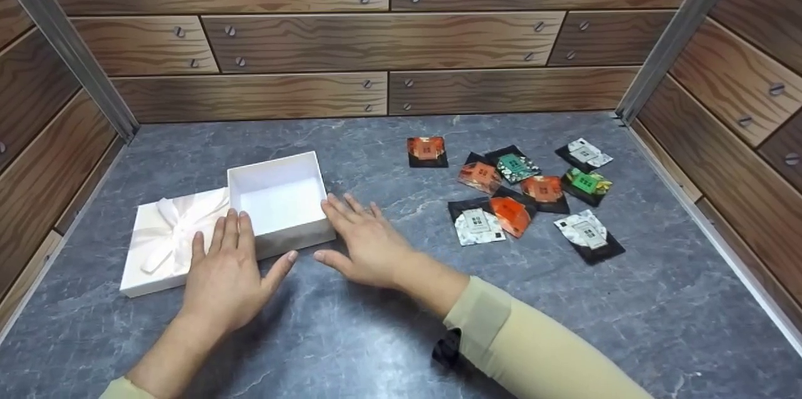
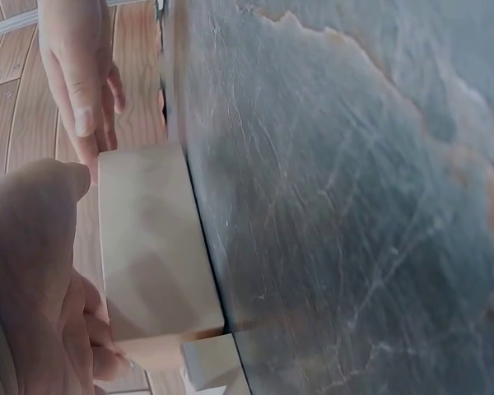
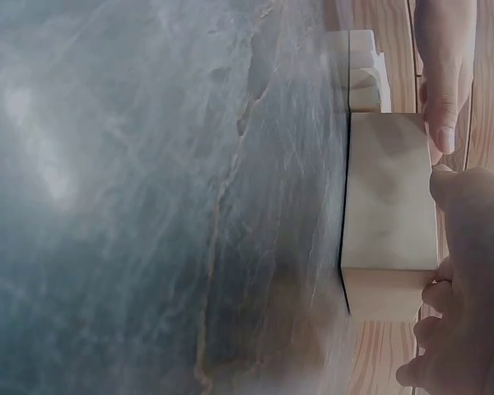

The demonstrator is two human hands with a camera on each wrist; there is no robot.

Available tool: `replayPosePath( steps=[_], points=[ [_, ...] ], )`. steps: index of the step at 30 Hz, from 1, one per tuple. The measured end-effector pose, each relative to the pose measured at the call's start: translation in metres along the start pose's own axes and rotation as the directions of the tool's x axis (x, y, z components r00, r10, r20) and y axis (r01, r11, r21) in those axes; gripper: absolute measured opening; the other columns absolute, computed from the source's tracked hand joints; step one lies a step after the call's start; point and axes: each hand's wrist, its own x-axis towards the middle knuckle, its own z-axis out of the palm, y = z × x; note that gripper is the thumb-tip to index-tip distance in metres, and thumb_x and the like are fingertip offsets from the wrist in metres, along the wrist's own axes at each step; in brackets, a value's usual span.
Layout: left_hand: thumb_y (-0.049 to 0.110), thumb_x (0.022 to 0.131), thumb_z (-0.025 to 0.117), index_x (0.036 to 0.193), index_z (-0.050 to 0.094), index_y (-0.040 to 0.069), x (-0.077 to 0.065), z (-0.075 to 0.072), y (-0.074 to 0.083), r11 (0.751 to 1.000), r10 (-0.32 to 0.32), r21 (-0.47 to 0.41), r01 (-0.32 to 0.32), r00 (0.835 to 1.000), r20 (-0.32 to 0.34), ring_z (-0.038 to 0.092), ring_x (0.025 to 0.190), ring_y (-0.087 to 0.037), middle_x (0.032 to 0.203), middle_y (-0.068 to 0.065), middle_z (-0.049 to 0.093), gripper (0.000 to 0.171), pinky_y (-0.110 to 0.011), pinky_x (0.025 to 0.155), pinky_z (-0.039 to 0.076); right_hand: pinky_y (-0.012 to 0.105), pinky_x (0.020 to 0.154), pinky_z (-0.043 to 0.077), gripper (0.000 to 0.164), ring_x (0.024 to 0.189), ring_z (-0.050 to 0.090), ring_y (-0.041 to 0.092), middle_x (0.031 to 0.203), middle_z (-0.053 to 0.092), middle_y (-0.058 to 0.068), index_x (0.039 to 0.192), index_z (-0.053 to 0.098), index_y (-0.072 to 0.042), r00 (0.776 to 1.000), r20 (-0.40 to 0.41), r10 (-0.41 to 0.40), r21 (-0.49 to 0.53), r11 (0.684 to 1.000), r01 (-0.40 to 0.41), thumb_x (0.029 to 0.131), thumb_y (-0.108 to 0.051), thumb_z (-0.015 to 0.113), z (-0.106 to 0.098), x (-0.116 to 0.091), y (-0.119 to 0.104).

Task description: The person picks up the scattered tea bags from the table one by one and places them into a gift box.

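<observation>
A white open-topped gift box (image 1: pixel 285 237) stands on the grey marbled table, its pale inner floor showing. At its left front corner is my left hand (image 1: pixel 229 274), fingers extended along the side and thumb pointing toward the front wall. My right hand (image 1: pixel 369 242) has its fingertips at the box's right front corner, with the thumb stretched toward the left one. Left of the box lies a white lid (image 1: pixel 141 242) topped with a ribbon bow (image 1: pixel 175 230); my left fingers overlap its right part. Both wrist views show the box's front wall (image 2: pixel 156 239) between the hands.
Several small square sachets lie spread on the right: a lone orange one (image 1: pixel 427 151) at the back, a green-labelled one (image 1: pixel 514 164), white-patterned ones (image 1: pixel 477 223) and a bright green one (image 1: pixel 587 185). Wood-print panels (image 1: pixel 382 42) wall the table (image 1: pixel 376 349) at the back and sides.
</observation>
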Motion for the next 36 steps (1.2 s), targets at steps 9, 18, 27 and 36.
replayPosePath(
  steps=[9,18,27,36],
  points=[
    [0.07,0.103,0.05,0.153,0.03,-0.024,0.002,0.001,0.005,0.999,0.02,-0.026,-0.019,0.999,0.027,0.031,0.148,-0.061,0.156,-0.049,0.026,0.108,-0.07,0.121,0.023,0.059,0.128,0.016,0.086,0.162,0.015,0.032,0.176,0.018,0.007,0.17,0.023,-0.011,1.0,-0.004,0.002,-0.014,1.0,-0.002,0.107,-0.065,0.046,-0.003,-0.006,0.002],
    [0.067,0.103,0.053,0.153,0.034,-0.022,0.007,0.005,0.023,0.996,0.075,-0.041,-0.075,0.997,0.002,0.035,0.147,-0.059,0.155,-0.048,0.032,0.104,-0.065,0.122,0.027,0.064,0.125,0.018,0.086,0.16,0.019,0.036,0.174,0.022,0.011,0.169,0.027,-0.008,1.0,-0.024,0.02,-0.008,1.0,-0.02,0.107,-0.064,0.047,-0.01,-0.025,0.017],
    [0.072,0.101,0.052,0.156,0.035,-0.017,0.013,0.014,0.055,0.991,0.133,-0.033,-0.132,0.991,0.028,0.036,0.148,-0.056,0.157,-0.045,0.033,0.106,-0.062,0.123,0.028,0.064,0.125,0.018,0.087,0.16,0.018,0.035,0.174,0.019,0.009,0.169,0.025,-0.009,0.997,-0.024,0.073,0.012,0.997,-0.073,0.106,-0.065,0.048,-0.02,-0.059,0.04],
    [0.074,0.102,0.047,0.158,0.034,-0.014,0.014,0.016,0.083,0.982,0.19,-0.014,-0.19,0.979,0.066,0.033,0.151,-0.052,0.159,-0.043,0.032,0.105,-0.06,0.125,0.026,0.066,0.123,0.023,0.086,0.159,0.023,0.038,0.173,0.024,0.012,0.168,0.03,-0.007,0.995,-0.058,0.086,-0.009,0.996,-0.087,0.106,-0.064,0.051,-0.026,-0.089,0.058]
  ],
)
